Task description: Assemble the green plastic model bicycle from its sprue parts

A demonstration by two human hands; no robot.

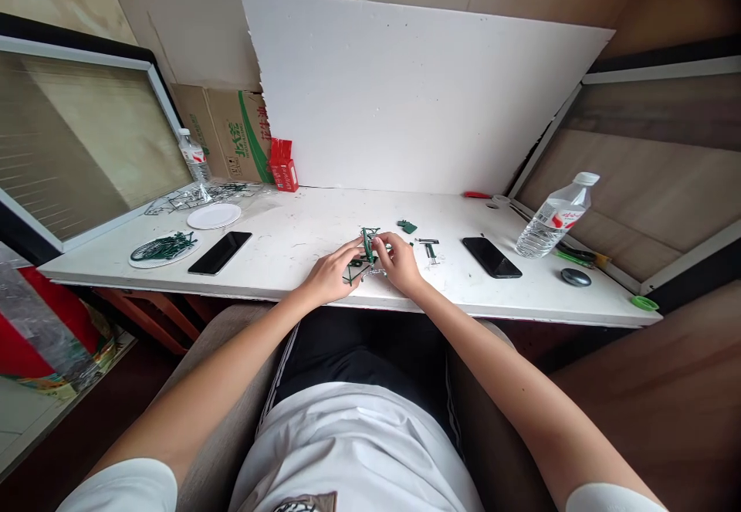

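At the front middle of the white table [301, 222], my left hand [336, 272] and my right hand [398, 262] meet around a small dark green plastic assembly [369, 245]. The fingers of both hands are closed on it, left hand from the left side, right hand from the right. Thin green struts of it stick out below, between the hands. Just right of my right hand lie small green parts [430, 251], and a green piece [407, 226] lies a little behind it.
On the left are a plate of green parts [164, 248], a white plate [214, 216], a phone [221, 253], a bottle [194, 158] and a red box [283, 165]. On the right are another phone [492, 256], a bottle [556, 216], a dark round object [576, 277] and a green ring [644, 303].
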